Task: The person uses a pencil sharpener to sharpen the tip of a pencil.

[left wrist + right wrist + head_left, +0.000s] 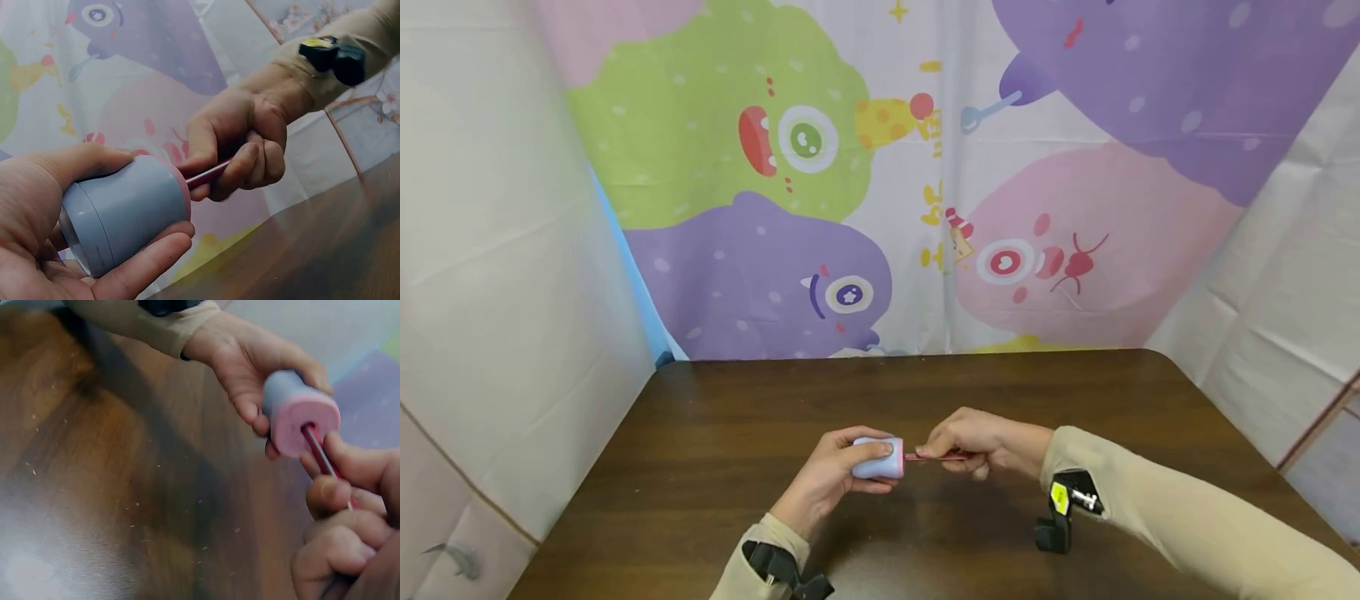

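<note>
My left hand (827,468) grips a light-blue pencil sharpener (134,209), thumb on one side and fingers along the other. Its pink end face (290,430) points to the right, toward my other hand. A dark red pencil (211,174) with a silvery stripe runs into the hole in that face; its tip is hidden inside. From the right, my right hand (976,437) pinches the pencil close to the hole between thumb and curled fingers. Both hands are raised above the brown table.
The dark wood table (715,433) spreads under both hands. Behind it hangs a curtain (917,317) with cartoon monsters, and pale cloth walls (512,250) stand at the sides. Black camera mounts (1063,508) are strapped over both beige sleeves.
</note>
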`<action>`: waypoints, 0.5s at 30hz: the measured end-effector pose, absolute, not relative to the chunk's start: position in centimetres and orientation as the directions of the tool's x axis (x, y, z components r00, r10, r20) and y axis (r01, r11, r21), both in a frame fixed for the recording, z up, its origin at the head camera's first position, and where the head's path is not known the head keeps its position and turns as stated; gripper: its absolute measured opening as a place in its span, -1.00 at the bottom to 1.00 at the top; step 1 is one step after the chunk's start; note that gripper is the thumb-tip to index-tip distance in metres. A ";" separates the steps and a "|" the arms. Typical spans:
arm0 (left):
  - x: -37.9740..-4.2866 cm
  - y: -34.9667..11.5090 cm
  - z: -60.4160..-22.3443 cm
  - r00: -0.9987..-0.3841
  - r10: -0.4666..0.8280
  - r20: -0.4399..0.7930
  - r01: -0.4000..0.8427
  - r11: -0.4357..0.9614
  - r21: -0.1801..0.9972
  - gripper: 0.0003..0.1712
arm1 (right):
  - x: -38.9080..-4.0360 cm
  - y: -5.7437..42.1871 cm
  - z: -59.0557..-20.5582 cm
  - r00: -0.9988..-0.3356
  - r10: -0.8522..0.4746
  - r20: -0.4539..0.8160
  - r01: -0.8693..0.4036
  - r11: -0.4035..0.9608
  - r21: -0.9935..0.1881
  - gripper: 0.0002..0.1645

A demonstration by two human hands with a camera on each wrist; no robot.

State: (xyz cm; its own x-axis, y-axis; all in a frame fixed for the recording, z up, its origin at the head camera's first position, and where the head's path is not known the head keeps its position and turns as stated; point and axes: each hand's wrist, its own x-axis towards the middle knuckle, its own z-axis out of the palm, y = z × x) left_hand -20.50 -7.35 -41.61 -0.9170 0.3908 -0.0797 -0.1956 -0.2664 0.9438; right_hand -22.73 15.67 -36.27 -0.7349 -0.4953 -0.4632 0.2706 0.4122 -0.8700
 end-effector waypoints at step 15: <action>-20.7 -8.2 -41.2 -0.913 0.402 -0.065 -0.190 -0.280 0.941 -0.79 | -21.8 16.3 -36.1 -0.750 -0.662 -0.005 -0.338 0.390 -0.856 -0.73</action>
